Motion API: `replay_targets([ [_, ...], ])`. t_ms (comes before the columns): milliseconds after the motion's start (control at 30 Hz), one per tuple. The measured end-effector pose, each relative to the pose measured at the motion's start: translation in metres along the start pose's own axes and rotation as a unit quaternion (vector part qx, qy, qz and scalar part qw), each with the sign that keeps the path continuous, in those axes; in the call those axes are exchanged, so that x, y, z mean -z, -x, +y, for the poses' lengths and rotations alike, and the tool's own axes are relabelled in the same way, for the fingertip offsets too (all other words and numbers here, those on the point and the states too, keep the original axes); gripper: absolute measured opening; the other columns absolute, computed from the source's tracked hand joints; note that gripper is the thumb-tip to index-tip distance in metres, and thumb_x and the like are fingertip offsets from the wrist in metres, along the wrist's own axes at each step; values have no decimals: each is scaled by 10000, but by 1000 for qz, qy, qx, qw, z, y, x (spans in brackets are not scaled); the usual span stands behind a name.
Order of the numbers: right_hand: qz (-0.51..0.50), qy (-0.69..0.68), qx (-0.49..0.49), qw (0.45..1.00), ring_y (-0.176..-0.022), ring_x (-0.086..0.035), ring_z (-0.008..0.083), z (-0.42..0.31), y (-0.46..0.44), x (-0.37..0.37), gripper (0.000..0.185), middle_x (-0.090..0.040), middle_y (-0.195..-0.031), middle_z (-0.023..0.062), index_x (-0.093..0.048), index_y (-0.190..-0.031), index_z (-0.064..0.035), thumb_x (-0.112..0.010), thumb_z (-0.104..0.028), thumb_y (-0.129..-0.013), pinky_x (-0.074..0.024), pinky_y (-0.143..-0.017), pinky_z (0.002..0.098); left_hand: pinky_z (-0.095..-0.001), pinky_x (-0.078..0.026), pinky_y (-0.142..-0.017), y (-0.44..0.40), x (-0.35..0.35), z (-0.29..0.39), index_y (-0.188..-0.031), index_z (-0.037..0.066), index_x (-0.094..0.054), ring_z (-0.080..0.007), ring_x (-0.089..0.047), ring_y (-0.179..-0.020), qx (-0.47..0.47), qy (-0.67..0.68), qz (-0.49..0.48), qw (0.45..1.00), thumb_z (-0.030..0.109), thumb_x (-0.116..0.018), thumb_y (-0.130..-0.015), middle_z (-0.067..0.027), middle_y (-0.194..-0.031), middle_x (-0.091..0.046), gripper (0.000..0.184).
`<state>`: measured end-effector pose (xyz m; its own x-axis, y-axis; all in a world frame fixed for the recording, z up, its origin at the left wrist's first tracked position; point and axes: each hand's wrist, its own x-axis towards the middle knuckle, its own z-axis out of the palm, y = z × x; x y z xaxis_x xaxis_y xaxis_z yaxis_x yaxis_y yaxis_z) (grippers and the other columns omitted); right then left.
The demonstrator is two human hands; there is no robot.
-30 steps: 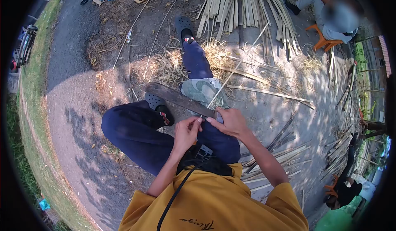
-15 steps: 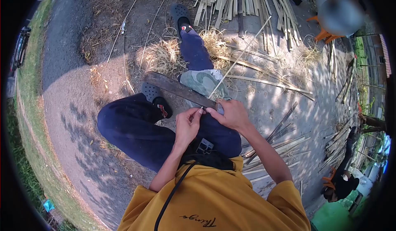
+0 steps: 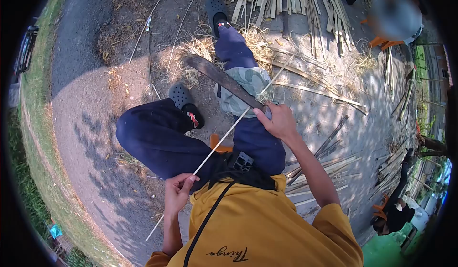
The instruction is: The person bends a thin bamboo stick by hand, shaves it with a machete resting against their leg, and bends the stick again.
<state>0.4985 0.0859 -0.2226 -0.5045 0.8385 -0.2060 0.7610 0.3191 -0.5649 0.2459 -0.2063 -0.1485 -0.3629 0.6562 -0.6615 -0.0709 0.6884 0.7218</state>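
Note:
A thin pale bamboo strip (image 3: pixel 220 140) runs slantwise across my lap, past the blade near my right thumb. My left hand (image 3: pixel 178 191) is closed on its lower part beside my hip, and the end sticks out below the hand. My right hand (image 3: pixel 278 122) grips a long dark machete (image 3: pixel 220 80) by its handle, mostly hidden in the fingers. The blade points up and left over my leg, above a camouflage cloth (image 3: pixel 237 103) laid on that leg. Curled shavings (image 3: pixel 267 95) cling where strip and blade meet.
Many split bamboo slats (image 3: pixel 272 0) lie fanned out ahead. Loose shavings (image 3: pixel 191 52) surround my outstretched foot. More slats (image 3: pixel 324 171) lie to my right. One person sits on an orange chair (image 3: pixel 380 43) at upper right; another person (image 3: pixel 398 215) is at lower right.
My left hand has moved from beside the blade down and left to my hip, drawing the strip with it. My right hand still holds the machete near the same place.

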Motion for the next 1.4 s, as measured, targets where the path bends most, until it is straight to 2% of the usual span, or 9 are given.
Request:
replay_targets([
  [267, -14, -73, 20, 997, -686, -677, 465, 4, 6, -3, 590, -635, -646, 257, -742, -1015, -9, -629, -586, -962, -533, -658, 532, -285, -305, -506, -29, -9, 37, -954, -22, -745, -61, -404, -548, -124, -150, 7, 981, 47, -667, -985, -51, -599, -548, 109],
  [367, -15, -74, 47, 996, -672, -676, 458, -3, 8, -2, 601, -634, -639, 248, -746, -1055, -12, -636, -594, -957, -533, -648, 521, -257, -338, -527, -74, -52, 59, -946, -24, -722, -34, -451, -589, -229, -145, -22, 962, 71, -634, -1021, 7, -626, -545, 150],
  [500, -16, -70, 56, 996, -673, -681, 451, 0, 5, -10, 599, -640, -638, 232, -751, -1050, -23, -644, -604, -948, -527, -643, 531, -255, -353, -547, -138, -113, 60, -963, -51, -728, -30, -455, -620, -243, -93, -64, 963, 68, -620, -1026, 17, -685, -578, 172],
  [567, 5, -79, 78, 994, -677, -687, 448, 5, 4, -13, 589, -644, -635, 224, -748, -1018, -22, -642, -598, -952, -533, -645, 528, -303, -391, -555, -154, -129, 59, -978, -56, -747, -60, -507, -603, -221, -5, -60, 973, 93, -648, -1006, -39, -656, -635, 180],
  [700, -46, -66, 22, 997, -702, -698, 449, 5, -1, -1, 588, -660, -660, 235, -747, -1005, -17, -637, -593, -957, -542, -656, 525, -226, -328, -569, -139, -121, 63, -980, -21, -760, -6, -424, -646, -131, -52, -72, 987, 114, -622, -1049, 68, -710, -559, 206],
  [833, 13, -68, 23, 997, -699, -688, 454, 9, -1, -3, 583, -670, -692, 254, -741, -1011, -16, -634, -587, -962, -535, -660, 529, -228, -288, -553, -116, -108, 29, -967, -12, -766, 0, -400, -641, -162, 21, -53, 985, 124, -635, -1049, 80, -703, -551, 206],
  [1100, 3, -105, -5, 994, -709, -665, 474, 13, 0, -1, 552, -637, -680, 266, -748, -983, -15, -627, -554, -971, -508, -665, 522, -225, -245, -534, 5, 24, -13, -948, -1, -778, -7, -368, -605, -1, -31, -10, 999, 125, -677, -1030, 82, -680, -541, 181],
  [1200, 8, -108, -10, 994, -681, -655, 469, 6, 1, 0, 553, -613, -649, 262, -746, -977, -6, -627, -547, -973, -497, -650, 513, -236, -245, -513, 30, 61, -8, -946, -4, -773, -8, -365, -579, 0, -64, -8, 998, 126, -678, -1025, 80, -647, -517, 179],
  [1400, 18, -128, 18, 991, -643, -648, 447, 2, 7, -6, 530, -594, -641, 256, -737, -993, 24, -657, -499, -965, -487, -627, 490, -236, -264, -504, 4, 34, 20, -958, -4, -751, -9, -388, -573, -50, -120, -3, 992, 112, -639, -1040, 66, -634, -500, 181],
])
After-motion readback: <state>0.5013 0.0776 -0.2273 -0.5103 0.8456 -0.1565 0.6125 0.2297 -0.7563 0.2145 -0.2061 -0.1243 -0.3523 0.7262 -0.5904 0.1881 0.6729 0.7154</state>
